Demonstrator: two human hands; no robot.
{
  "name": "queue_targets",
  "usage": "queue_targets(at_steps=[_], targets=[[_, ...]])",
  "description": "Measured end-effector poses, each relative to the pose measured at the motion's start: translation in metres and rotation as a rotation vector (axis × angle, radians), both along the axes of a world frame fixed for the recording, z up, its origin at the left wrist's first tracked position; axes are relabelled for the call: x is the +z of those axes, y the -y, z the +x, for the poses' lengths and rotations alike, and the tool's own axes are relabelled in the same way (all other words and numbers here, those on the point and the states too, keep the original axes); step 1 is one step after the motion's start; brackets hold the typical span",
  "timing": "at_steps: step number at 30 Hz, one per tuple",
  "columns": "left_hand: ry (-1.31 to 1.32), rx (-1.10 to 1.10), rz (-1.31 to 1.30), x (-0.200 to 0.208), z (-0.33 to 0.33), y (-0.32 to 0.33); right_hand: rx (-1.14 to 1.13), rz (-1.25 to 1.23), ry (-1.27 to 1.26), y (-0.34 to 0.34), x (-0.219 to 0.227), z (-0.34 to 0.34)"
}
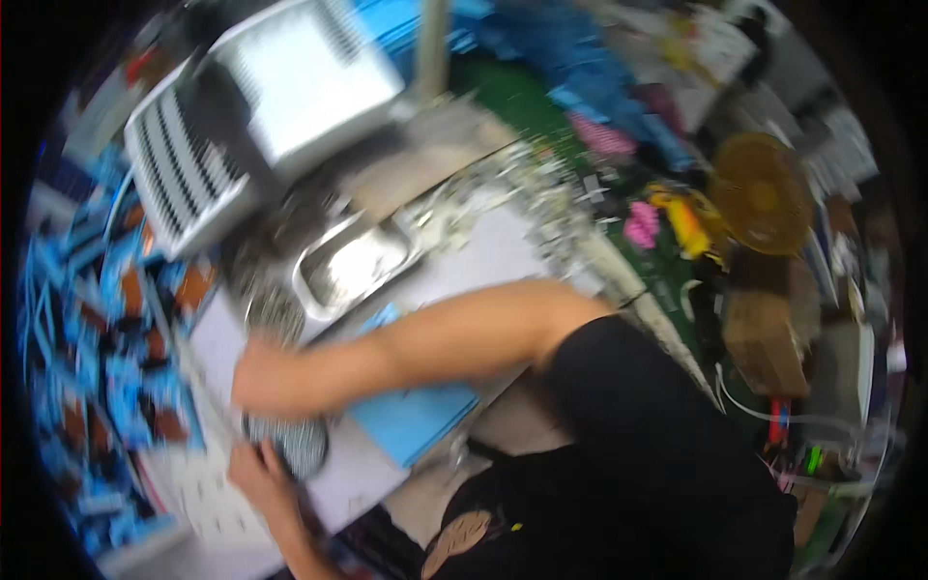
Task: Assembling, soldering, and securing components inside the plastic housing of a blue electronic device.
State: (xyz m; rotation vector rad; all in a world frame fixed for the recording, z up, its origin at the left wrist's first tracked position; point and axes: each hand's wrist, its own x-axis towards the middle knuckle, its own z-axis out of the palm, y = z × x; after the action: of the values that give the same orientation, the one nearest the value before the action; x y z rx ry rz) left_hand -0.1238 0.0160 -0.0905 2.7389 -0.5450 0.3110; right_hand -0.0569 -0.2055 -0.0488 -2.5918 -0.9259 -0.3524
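Note:
My left hand (259, 480) is beside a grey, ribbed, rounded thing (302, 447) on the pale worktop. Its fingers look stretched out and apart along that thing's left edge. Above the same thing, my right hand (273, 379) is blurred and bent into a fist shape, its fingertips hidden behind the hand. What it holds, if anything, does not show. My right forearm crosses over a folded light blue sheet (420, 422). A pile of small metallic pieces (275, 314) lies just beyond my right hand, next to a shallow metal tray (306, 290) holding shiny bits.
A white slotted plastic housing (309, 92) stands at the far left. Many blue and brown pieces (145, 338) crowd the left side. Scattered small parts (556, 232) line the worktop's far right edge. A round amber fan-like thing (762, 193) and a cardboard box (768, 329) are at right.

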Motion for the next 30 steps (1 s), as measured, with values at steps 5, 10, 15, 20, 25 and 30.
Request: queue_targets(at_steps=[5,10,15,20,25,30], targets=[[-0.216,0.091,-0.505,0.041,-0.016,0.020,-0.181,0.474,-0.231,0.160,0.049,-0.052],[-0.290,-0.021,-0.523,0.039,-0.026,0.060,-0.353,0.516,-0.554,0.199,0.030,-0.077],[-0.319,-0.064,-0.587,0.050,-0.035,0.098,-0.255,0.361,-0.546,0.199,0.023,-0.070],[-0.386,-0.081,-0.608,0.050,-0.024,0.116,-0.214,0.241,-0.596,0.199,0.034,-0.059],[-0.443,-0.142,-0.488,0.058,-0.008,0.133,-0.177,0.112,-0.614,0.195,0.048,-0.049],[-0.340,-0.229,-0.218,0.062,-0.004,0.137,-0.150,-0.023,-0.609,0.190,0.053,-0.042]])
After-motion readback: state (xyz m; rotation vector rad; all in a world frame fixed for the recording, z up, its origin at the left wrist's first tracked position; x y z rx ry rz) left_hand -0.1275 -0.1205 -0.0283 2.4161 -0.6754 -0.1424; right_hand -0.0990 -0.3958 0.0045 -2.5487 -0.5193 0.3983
